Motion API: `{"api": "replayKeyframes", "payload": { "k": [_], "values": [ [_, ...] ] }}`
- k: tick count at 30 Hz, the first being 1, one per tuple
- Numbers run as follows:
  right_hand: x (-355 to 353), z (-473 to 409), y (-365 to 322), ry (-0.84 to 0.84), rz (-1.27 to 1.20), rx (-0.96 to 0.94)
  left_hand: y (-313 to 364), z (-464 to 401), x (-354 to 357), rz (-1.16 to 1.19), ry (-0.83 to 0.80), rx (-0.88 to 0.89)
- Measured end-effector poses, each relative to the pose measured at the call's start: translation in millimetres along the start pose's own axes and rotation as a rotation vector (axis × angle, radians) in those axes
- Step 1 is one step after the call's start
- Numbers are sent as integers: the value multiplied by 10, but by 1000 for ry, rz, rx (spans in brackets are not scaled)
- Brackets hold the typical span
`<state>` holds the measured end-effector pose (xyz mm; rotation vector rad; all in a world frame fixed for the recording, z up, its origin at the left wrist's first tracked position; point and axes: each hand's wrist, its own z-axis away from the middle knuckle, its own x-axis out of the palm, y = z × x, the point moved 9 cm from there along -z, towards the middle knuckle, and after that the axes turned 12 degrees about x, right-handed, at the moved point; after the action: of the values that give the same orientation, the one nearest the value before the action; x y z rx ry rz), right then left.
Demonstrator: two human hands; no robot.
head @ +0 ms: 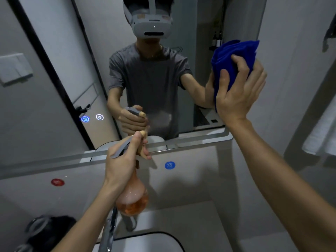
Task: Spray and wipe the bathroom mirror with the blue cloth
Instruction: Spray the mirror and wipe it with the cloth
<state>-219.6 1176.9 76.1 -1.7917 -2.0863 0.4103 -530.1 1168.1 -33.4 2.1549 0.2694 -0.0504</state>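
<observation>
In the head view, the person is standing in front of the bathroom mirror (101, 57). The right hand (238, 88) is holding the blue cloth (234, 55), bunched up, with the fingers curled round it. The cloth is pressing against the glass near the mirror's right edge, high up.

The left hand (125, 157) is gripping the spray bottle (132, 195) by its neck. The fingers are wrapping round the trigger (141, 151), and the gray top of the sprayer (121, 148) is pointing at the glass. The bottle is see-through and orange at the bottom, and it is hanging over the faucet (109, 231). A small foggy patch of spray (163, 119) is sitting on the glass just above the bottle.

Two little lit buttons (92, 118) are glowing on the mirror at the lower left. Below the mirror, a blue round sticker (170, 165) and a red round sticker (57, 182) are sitting on the wall. The white sink (169, 239) is showing at the bottom. A dark thing (49, 231) is lying at the lower left, too blurry to tell what it is.
</observation>
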Motion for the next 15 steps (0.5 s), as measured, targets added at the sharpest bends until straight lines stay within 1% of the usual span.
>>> {"api": "replayKeyframes", "payload": {
  "k": [2, 5, 7, 9, 11, 13, 15],
  "values": [
    [2, 15, 1, -2, 3, 16, -26, 8, -72, 3, 27, -7],
    [10, 129, -80, -25, -17, 41, 12, 16, -188, 85, 66, 0],
    [49, 375, -250, -47, -35, -6, 87, 36, -255, 90, 57, 22],
    [118, 766, -496, -110, -46, -82, 155, 62, -333, 92, 57, 39],
    [206, 1288, -789, -224, -61, -215, 198, 99, -444, 111, 81, 37],
    [307, 1923, -1117, -381, -71, -453, 225, 136, -588, 129, 114, 28],
    [380, 2482, -1361, -530, -63, -702, 255, 151, -746, 87, 123, 39]
  ]
}}
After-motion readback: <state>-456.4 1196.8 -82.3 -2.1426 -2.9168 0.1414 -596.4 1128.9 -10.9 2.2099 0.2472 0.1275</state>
